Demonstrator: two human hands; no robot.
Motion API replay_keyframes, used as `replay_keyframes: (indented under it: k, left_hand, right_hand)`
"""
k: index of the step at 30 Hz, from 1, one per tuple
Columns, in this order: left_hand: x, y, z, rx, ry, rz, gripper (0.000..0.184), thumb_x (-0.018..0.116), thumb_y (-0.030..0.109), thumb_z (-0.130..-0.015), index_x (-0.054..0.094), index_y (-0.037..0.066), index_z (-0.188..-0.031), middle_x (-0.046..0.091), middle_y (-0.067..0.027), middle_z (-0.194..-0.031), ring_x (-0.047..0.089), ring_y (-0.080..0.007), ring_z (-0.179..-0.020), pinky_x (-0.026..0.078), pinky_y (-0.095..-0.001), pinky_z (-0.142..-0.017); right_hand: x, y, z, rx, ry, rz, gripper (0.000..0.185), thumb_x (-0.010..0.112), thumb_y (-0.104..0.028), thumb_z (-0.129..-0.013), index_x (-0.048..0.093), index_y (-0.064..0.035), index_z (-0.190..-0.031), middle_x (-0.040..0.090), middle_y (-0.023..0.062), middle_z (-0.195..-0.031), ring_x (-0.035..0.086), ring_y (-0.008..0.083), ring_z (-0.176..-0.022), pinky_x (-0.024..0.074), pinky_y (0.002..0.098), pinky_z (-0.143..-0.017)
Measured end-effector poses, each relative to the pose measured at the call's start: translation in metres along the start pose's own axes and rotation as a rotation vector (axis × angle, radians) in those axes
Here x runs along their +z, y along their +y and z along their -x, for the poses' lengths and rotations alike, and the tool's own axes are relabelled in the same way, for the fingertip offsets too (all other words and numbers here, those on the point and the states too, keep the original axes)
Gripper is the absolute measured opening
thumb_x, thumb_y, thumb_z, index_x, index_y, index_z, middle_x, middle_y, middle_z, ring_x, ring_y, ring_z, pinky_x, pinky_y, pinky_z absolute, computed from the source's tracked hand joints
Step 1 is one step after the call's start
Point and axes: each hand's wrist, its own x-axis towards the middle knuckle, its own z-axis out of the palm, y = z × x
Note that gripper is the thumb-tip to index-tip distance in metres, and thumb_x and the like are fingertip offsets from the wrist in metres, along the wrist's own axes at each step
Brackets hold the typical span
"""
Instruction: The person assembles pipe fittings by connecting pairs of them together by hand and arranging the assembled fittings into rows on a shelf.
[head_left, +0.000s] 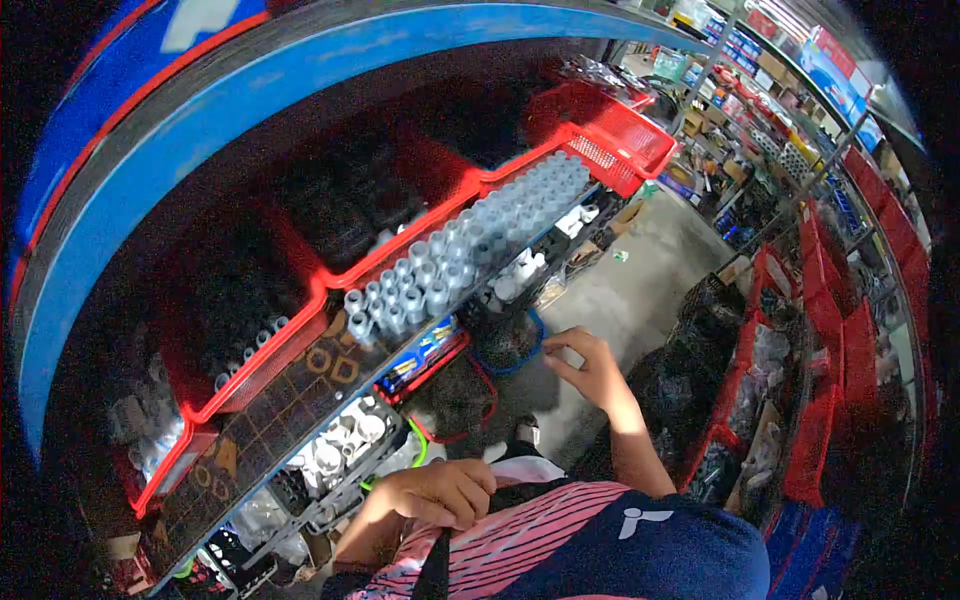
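At my chest, my left hand (440, 492) is closed, its fingers curled over a black strap (435, 568) that runs down the front of the pink and navy shirt (560, 540). Out in front of the body, my right hand (588, 368) is held in the air with bent fingers. A gap shows between its thumb and forefinger, and nothing is visible in it. In the picture its fingertips lie beside the blue rim (525, 358) of a dark container lower down; whether they touch cannot be made out. Many grey-white plastic fittings (430, 270) stand in rows on the shelf.
Red baskets (325, 280) line the shelf behind the fittings. Below sit a red-edged box of blue packets (430, 355) and a bin of white fittings (340, 440). More red bins (745, 380) stand right of the concrete aisle (640, 270). A blue shelf edge (250, 90) arches overhead.
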Motion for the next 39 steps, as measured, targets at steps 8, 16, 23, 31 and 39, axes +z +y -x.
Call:
replay_keyframes:
  k: [8, 16, 23, 31, 39]
  left_hand:
    - [-0.039, -0.085, -0.098, -0.022, 0.062, -0.037, 0.026, 0.050, 0.026, -0.081, 0.057, 0.001, -0.077, 0.053, -0.0127, -0.085, 0.046, -0.0329, -0.086, 0.034, -0.0413, -0.078]
    - [-0.096, -0.172, -0.214, -0.296, -0.063, -0.236, 0.022, 0.055, 0.023, -0.081, 0.058, 0.001, -0.079, 0.055, -0.0125, -0.083, 0.050, -0.0307, -0.083, 0.038, -0.0398, -0.073]
    - [-0.146, -0.237, -0.257, -0.431, 0.038, -0.249, 0.020, 0.060, 0.018, -0.079, 0.060, 0.001, -0.089, 0.058, -0.0135, -0.088, 0.053, -0.0301, -0.088, 0.039, -0.0393, -0.078]
    - [-0.233, -0.300, -0.268, -0.381, 0.408, -0.590, 0.007, 0.063, 0.008, -0.072, 0.060, 0.002, -0.074, 0.059, -0.0099, -0.074, 0.056, -0.0262, -0.071, 0.043, -0.0345, -0.062]
    - [-0.340, -0.322, -0.331, -0.321, 0.495, -0.781, 0.008, 0.064, 0.008, -0.071, 0.060, 0.001, -0.074, 0.059, -0.0091, -0.071, 0.055, -0.0247, -0.069, 0.043, -0.0347, -0.062]
  right_hand:
    - [-0.099, 0.072, -0.028, -0.097, 0.100, 0.090, 0.025, 0.067, -0.004, -0.069, 0.061, -0.0030, -0.092, 0.060, 0.0109, -0.085, 0.055, 0.0249, -0.082, 0.0419, 0.0329, -0.075]
    - [-0.216, 0.165, -0.037, 0.051, 0.263, 0.048, 0.019, 0.065, -0.004, -0.070, 0.060, -0.0022, -0.089, 0.061, 0.0089, -0.084, 0.057, 0.0207, -0.083, 0.0413, 0.0306, -0.077]
    - [-0.258, 0.236, -0.040, 0.137, 0.269, -0.041, 0.019, 0.065, -0.002, -0.071, 0.060, -0.0014, -0.089, 0.062, 0.0084, -0.083, 0.059, 0.0196, -0.080, 0.0435, 0.0292, -0.073]
    - [-0.296, 0.302, -0.089, 0.140, 0.071, 0.008, 0.019, 0.066, -0.008, -0.072, 0.059, -0.0032, -0.089, 0.060, 0.0122, -0.088, 0.057, 0.0285, -0.085, 0.0445, 0.0342, -0.073]
    - [-0.361, 0.350, -0.177, 0.125, 0.081, 0.018, 0.020, 0.064, -0.001, -0.069, 0.060, -0.0008, -0.088, 0.062, 0.0105, -0.085, 0.059, 0.0208, -0.079, 0.0437, 0.0291, -0.072]
